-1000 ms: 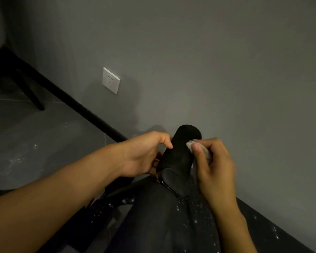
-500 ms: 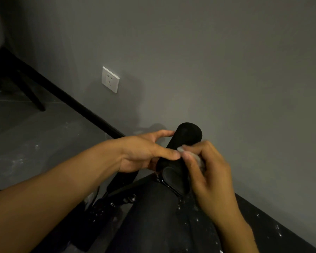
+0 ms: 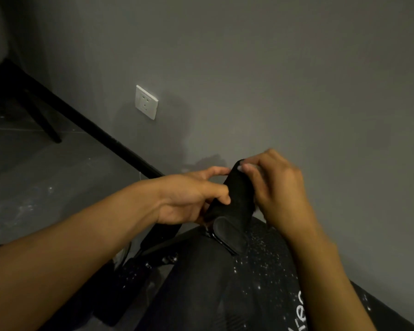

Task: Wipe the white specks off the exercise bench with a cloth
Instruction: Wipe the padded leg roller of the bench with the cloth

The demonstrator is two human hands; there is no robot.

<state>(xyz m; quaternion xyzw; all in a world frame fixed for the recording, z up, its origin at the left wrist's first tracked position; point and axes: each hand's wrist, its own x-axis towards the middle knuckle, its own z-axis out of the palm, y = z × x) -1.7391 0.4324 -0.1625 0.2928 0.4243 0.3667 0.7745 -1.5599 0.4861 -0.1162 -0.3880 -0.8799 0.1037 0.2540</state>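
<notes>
Head view: the black foam roller [image 3: 234,194] of the exercise bench [image 3: 225,283] sits just below the middle; the left hand [image 3: 189,199] grips it from 9 o'clock; the right hand [image 3: 277,187] pinches a pale cloth [image 3: 253,167] — mostly hidden — against its top; white specks [image 3: 261,256] dot the bench at 5 o'clock.

The left hand [image 3: 189,199] grips the black foam roller [image 3: 234,197]; the right hand [image 3: 280,189] pinches a pale cloth [image 3: 255,167] against its top. White specks [image 3: 263,252] dot the bench pad [image 3: 201,295] below.
</notes>
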